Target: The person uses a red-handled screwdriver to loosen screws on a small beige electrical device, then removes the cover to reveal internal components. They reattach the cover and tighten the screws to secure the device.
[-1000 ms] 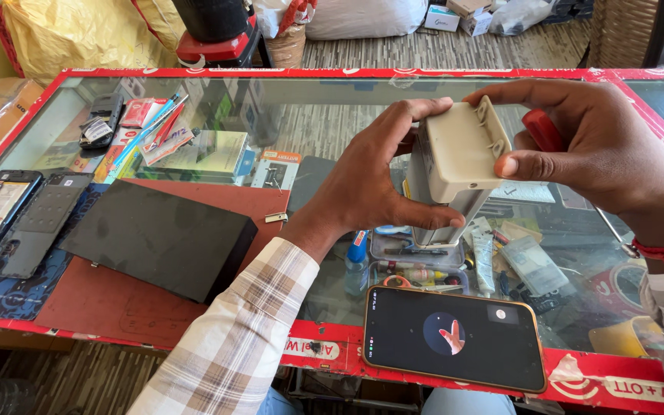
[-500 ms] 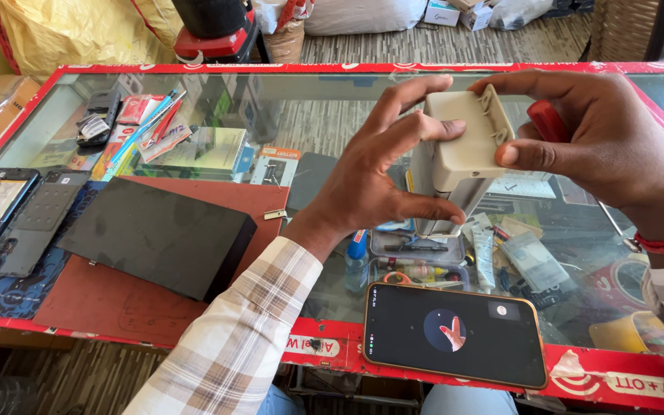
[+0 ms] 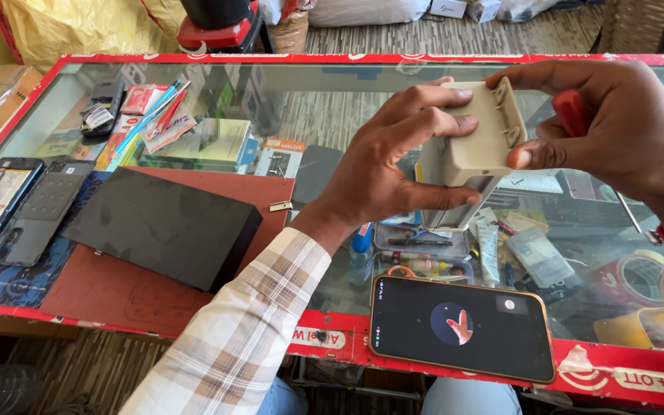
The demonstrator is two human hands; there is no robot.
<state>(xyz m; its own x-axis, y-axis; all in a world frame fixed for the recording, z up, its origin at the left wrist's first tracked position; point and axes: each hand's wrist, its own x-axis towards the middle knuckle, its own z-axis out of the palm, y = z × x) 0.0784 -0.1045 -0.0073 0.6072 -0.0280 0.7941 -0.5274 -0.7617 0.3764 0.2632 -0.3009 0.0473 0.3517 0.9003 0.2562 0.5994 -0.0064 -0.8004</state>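
Head view: a beige plastic box (image 3: 474, 142) is held up in the air over a glass counter (image 3: 332, 100) by two hands. The left hand (image 3: 382, 165) is wrapped around the box's near side, with its fingers spread and pressed tight on the plastic. The right hand (image 3: 616, 127) is closed on the box's far end — its thumb is laid flat on the ribbed edge. A red handle (image 3: 572, 111) is also tucked in the right hand, behind the box. A phone (image 3: 463, 327) with a dark screen is laid on the counter's red front edge, below the box. A flat black box (image 3: 167, 227) is set on a red mat (image 3: 117, 288) to the left, well apart from the hands.
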